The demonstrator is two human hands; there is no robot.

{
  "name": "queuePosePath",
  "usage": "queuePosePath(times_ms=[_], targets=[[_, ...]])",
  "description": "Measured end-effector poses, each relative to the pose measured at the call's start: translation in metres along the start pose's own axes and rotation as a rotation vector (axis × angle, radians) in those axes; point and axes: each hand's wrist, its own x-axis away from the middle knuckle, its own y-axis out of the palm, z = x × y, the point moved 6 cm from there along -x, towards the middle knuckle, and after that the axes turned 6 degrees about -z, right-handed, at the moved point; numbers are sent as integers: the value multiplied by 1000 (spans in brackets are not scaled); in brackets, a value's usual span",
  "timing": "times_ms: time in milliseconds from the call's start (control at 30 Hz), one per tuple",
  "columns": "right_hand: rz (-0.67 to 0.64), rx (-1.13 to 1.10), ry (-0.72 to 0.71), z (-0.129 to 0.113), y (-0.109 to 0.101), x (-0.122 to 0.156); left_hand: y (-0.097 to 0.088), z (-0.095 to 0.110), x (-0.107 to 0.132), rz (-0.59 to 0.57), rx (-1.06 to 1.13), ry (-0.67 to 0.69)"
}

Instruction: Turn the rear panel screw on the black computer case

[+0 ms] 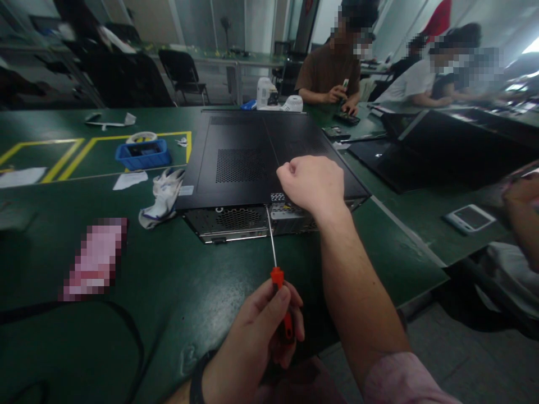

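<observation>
A black desktop computer case (261, 157) lies flat on the green table (177, 292), its metal rear panel facing me. My left hand (256, 336) grips the red handle of a screwdriver (275, 264); its thin shaft points up to the top edge of the rear panel. My right hand (314, 182) rests as a closed fist on the near edge of the case lid, just right of the screwdriver tip. What its fingers hold, if anything, is hidden.
A crumpled white glove (162, 196) lies left of the case, a blue tray (143, 154) behind it, a pink blurred item (96, 258) at near left. Other people work at the far and right tables; another dark case (421, 151) lies at right. A black cable (105, 320) curves nearby.
</observation>
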Motion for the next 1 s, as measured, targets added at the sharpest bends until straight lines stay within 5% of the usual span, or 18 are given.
queuePosePath(times_ms=[767, 1000], targets=[[1, 7, 6, 0, 1, 0, -2, -4, -1, -23, -32, -16], [1, 12, -10, 0, 0, 0, -2, -2, 1, 47, 32, -14]])
